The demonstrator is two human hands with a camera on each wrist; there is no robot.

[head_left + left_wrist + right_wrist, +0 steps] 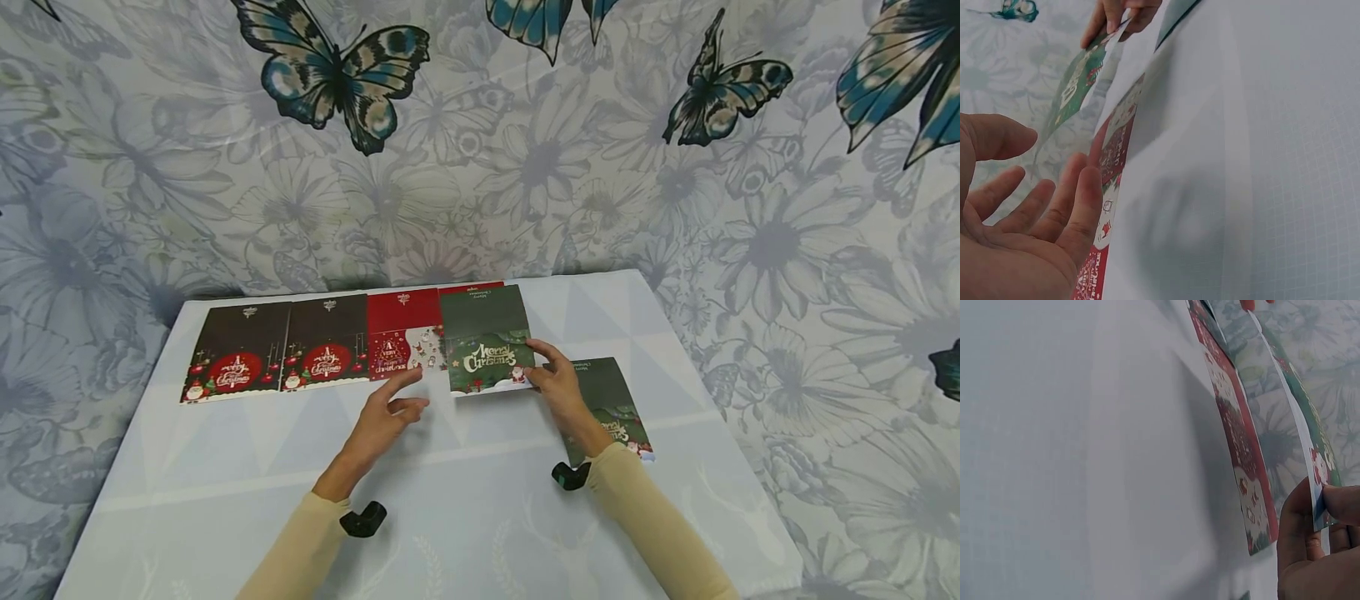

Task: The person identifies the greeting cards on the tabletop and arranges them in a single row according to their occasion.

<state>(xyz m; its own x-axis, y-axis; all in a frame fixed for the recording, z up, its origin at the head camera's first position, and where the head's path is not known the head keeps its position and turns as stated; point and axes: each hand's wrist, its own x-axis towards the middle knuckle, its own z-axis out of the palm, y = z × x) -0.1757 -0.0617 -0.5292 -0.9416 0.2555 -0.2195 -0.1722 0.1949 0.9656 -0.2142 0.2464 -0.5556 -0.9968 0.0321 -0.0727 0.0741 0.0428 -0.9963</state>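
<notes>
A green Merry Christmas card (486, 315) is held up over the table by my right hand (558, 390), which pinches its right edge between thumb and fingers. In the right wrist view the card (1300, 403) is seen nearly edge-on, raised off the surface. My left hand (386, 414) hovers to the left of it with fingers spread, gripping nothing. The left wrist view has its thumb close to the card's (1072, 90) near end; whether they touch I cannot tell. Red Christmas cards (405, 310) lie behind, one mostly hidden by the raised card.
Two dark Christmas cards (245, 333) lie side by side at the table's back left. Another green card (600, 387) lies at the right, partly under my right forearm. The white-clothed table (450, 517) meets a butterfly-patterned backdrop (480, 192) behind.
</notes>
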